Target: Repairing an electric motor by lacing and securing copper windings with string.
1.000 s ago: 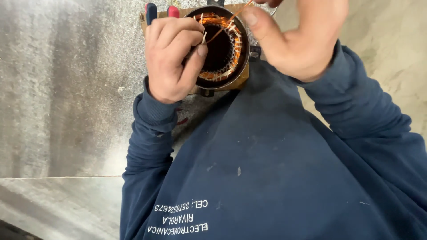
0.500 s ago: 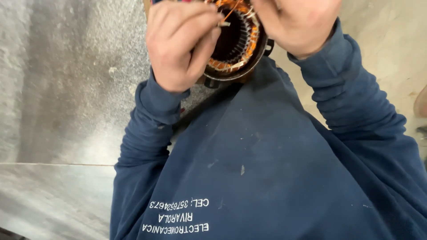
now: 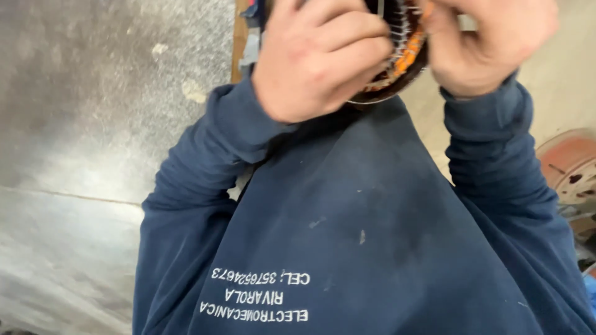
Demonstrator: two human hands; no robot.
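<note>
Motor stator (image 3: 397, 59) gripped btwn left hand (image 3: 316, 62) & right hand (image 3: 490, 43).

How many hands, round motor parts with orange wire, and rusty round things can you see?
Hands: 2, the left hand and the right hand, both on the motor part
Round motor part with orange wire: 1
Rusty round metal part at the right edge: 1
Total: 4
</note>
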